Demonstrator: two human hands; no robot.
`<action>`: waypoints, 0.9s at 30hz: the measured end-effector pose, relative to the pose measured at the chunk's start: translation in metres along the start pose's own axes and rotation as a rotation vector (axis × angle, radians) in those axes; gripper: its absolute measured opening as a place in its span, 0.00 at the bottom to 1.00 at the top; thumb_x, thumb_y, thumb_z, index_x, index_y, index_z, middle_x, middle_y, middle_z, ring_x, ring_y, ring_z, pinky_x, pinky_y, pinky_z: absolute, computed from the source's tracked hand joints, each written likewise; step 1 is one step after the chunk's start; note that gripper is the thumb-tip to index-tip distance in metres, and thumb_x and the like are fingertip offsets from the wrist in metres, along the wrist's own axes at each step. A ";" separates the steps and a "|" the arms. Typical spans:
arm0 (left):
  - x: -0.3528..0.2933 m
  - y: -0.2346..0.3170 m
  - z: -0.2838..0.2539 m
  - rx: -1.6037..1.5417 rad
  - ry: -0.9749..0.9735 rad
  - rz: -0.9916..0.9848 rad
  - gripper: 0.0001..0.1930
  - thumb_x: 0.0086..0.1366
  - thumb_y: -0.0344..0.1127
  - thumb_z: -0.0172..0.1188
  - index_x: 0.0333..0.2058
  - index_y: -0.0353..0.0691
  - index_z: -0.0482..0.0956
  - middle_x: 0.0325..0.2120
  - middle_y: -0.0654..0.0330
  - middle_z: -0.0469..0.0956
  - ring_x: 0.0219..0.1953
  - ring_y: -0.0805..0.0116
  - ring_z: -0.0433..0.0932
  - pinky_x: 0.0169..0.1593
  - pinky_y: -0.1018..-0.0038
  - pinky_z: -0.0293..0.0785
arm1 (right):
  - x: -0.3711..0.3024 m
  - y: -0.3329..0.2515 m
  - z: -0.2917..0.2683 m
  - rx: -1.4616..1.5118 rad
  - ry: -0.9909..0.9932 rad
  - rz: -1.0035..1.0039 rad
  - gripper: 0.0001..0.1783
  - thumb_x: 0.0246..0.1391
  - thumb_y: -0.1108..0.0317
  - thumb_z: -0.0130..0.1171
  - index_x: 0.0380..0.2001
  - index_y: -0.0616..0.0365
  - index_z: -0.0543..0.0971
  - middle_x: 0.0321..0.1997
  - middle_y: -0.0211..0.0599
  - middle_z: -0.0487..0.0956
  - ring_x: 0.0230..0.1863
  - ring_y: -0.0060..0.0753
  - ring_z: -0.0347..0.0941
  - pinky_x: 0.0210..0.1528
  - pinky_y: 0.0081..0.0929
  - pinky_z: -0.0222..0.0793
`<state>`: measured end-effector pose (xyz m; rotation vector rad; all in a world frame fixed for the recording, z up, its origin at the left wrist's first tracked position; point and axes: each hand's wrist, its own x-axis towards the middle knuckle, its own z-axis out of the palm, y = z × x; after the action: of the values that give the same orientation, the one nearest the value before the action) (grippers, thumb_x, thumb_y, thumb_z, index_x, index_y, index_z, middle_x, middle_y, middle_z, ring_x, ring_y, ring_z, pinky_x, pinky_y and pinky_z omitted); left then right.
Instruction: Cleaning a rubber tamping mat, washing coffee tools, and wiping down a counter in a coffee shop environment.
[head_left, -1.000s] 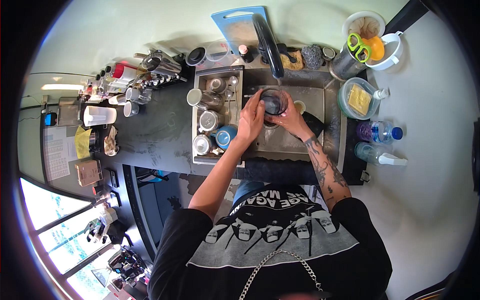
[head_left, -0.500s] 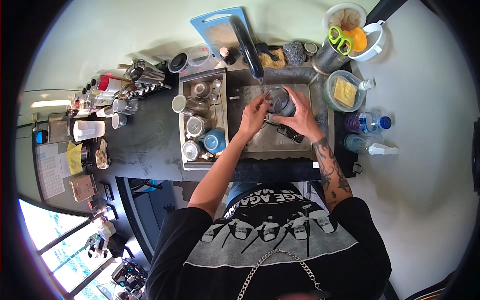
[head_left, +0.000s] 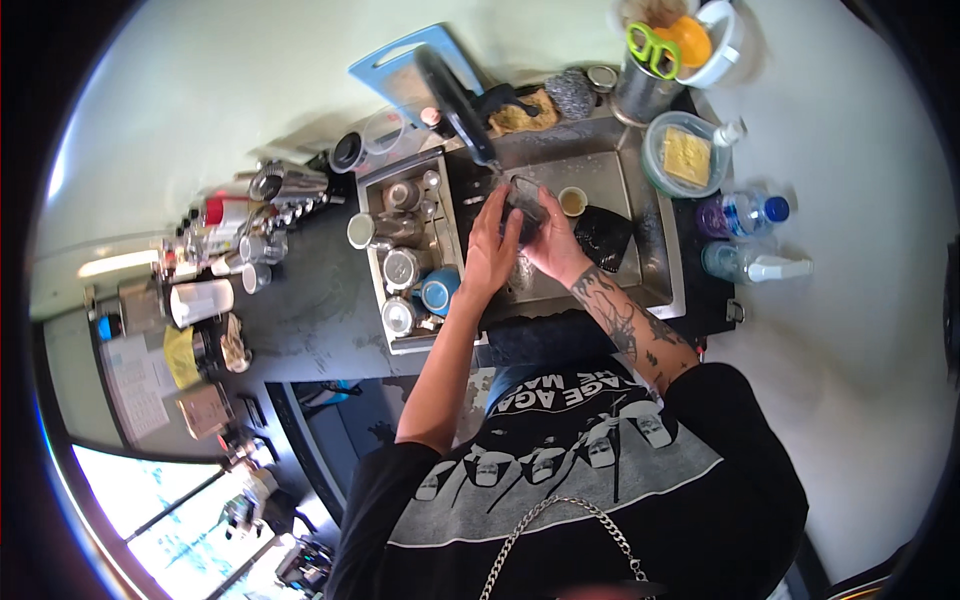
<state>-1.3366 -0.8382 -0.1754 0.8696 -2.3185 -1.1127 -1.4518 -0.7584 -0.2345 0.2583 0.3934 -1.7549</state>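
Over the steel sink (head_left: pixel 622 150), both hands hold a clear drinking glass (head_left: pixel 528 193), tilted just below the spout of the black faucet (head_left: pixel 455 105). My left hand (head_left: pixel 490 247) lies along the near left side of the glass, its fingers pressed against the wall. From the right, my right hand (head_left: pixel 555 243) wraps round the glass, fingers at its far side. The hands hide the lower part of the glass. In the sink, right of the hands, are a small pale cup (head_left: pixel 572 201) and a black textured mat-like piece (head_left: pixel 603 240).
A metal tray (head_left: pixel 412 345) left of the sink holds glasses, spoons and a blue mug (head_left: pixel 440 291). A tub with a yellow sponge (head_left: pixel 686 156), a purple-labelled bottle (head_left: pixel 738 215) and a spray bottle (head_left: pixel 757 262) stand right. A brown sponge (head_left: pixel 524 112) lies behind.
The glass has turned and tilted beneath the faucet. My left hand has gone from a pinch at its rim to lying along its side. The small cup and black piece show more; the view has rotated slightly.
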 end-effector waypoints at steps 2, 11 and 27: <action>0.003 -0.001 -0.001 0.021 -0.043 0.002 0.28 0.76 0.40 0.60 0.66 0.26 0.70 0.63 0.35 0.75 0.65 0.40 0.76 0.69 0.57 0.69 | 0.003 0.006 0.001 0.089 0.043 -0.057 0.35 0.65 0.33 0.60 0.58 0.53 0.79 0.55 0.34 0.84 0.55 0.34 0.81 0.61 0.37 0.77; 0.022 0.011 -0.001 -0.079 -0.186 -0.018 0.44 0.59 0.43 0.78 0.69 0.29 0.67 0.61 0.37 0.77 0.62 0.44 0.79 0.66 0.60 0.73 | 0.013 0.010 -0.007 0.291 0.133 -0.100 0.49 0.60 0.18 0.49 0.61 0.53 0.77 0.58 0.35 0.83 0.57 0.37 0.82 0.61 0.36 0.79; 0.042 0.020 0.005 -0.035 -0.165 0.006 0.47 0.54 0.57 0.79 0.63 0.33 0.70 0.55 0.40 0.78 0.61 0.41 0.76 0.66 0.54 0.71 | 0.007 -0.068 -0.044 -0.997 0.122 0.389 0.40 0.72 0.30 0.44 0.53 0.58 0.82 0.50 0.43 0.86 0.54 0.39 0.83 0.57 0.45 0.78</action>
<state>-1.3760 -0.8550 -0.1581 0.7841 -2.4231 -1.2620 -1.5215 -0.7350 -0.2693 -0.2660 1.1594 -1.0026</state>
